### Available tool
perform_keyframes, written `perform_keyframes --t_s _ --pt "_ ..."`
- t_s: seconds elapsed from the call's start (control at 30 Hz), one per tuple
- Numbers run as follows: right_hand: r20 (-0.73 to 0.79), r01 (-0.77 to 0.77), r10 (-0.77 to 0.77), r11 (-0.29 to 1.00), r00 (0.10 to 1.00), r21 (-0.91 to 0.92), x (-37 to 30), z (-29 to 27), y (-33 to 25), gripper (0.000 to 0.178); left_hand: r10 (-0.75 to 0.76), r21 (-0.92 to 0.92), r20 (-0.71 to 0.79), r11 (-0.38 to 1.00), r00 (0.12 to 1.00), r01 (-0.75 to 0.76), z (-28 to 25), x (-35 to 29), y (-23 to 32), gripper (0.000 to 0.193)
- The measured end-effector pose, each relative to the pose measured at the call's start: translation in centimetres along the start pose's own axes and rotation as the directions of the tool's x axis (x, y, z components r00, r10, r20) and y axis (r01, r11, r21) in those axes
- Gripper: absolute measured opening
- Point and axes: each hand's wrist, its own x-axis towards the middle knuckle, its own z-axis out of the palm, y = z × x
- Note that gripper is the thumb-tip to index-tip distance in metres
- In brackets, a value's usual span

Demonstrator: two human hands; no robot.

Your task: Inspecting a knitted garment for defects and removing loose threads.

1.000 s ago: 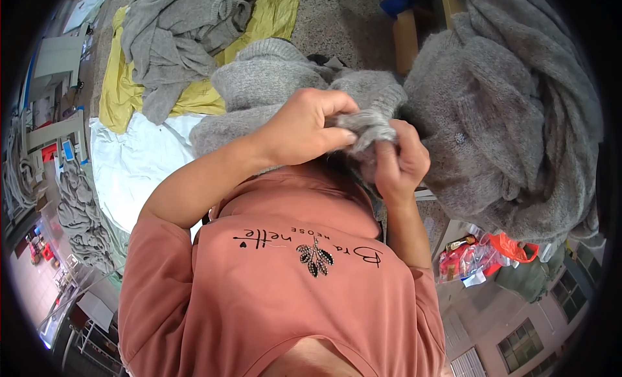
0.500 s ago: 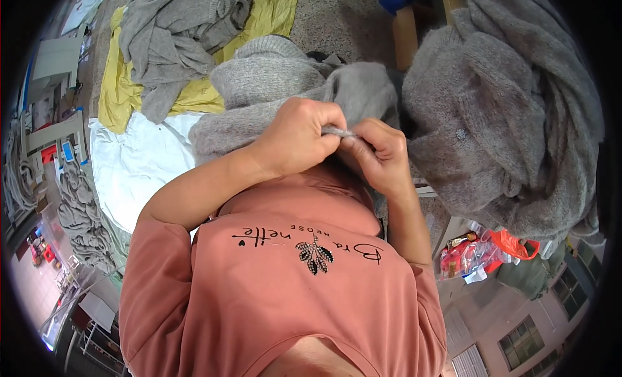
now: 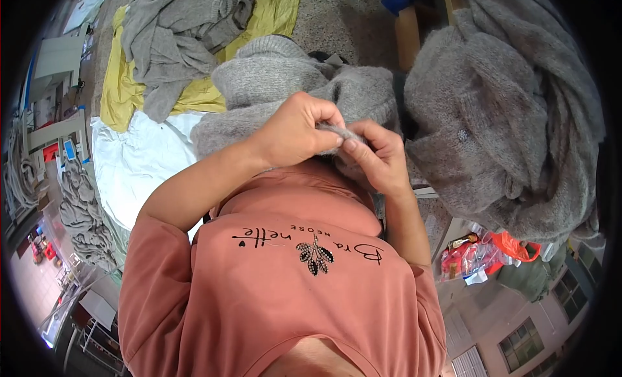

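Note:
A grey knitted garment (image 3: pixel 272 72) lies bunched across my lap, its ribbed band at the far end. My left hand (image 3: pixel 295 132) is closed, thumb and fingers pinching a narrow edge of the knit. Close against it, my right hand (image 3: pixel 379 155) pinches the same edge, its thumb on top and fingertips almost touching the left ones. A short rolled strip of the grey fabric shows between the two hands. Whether a needle or thread is in the fingers is too small to make out.
A large heap of grey knits (image 3: pixel 499 118) rises at the right. More grey knitwear (image 3: pixel 181 40) lies on a yellow sheet (image 3: pixel 116 95) at the far left, beside a white sheet (image 3: pixel 139 160). Red plastic bags (image 3: pixel 518 246) sit at lower right. A grey fabric pile (image 3: pixel 84 215) is at left.
My left hand has shifted slightly and its fingers have moved along the knit edge. The right thumb has straightened on the fabric, and more of the strip shows between the hands.

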Motion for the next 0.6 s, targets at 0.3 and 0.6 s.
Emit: perform_keyframes --t_s 0.3,0.6 --pt "0.067 0.515 -0.606 0.607 0.793 -0.605 0.7 1.3 0.9 0.005 -0.141 -0.068 0.067 0.987 0.988 0.146 0.8 0.3 -1.5 0.004" --pt "-0.211 0.155 -0.184 0.977 0.96 -0.147 -0.3 0.7 0.6 0.006 0.009 0.147 -0.01 0.989 1.0 -0.008 -0.2 0.2 -0.2 0.005"
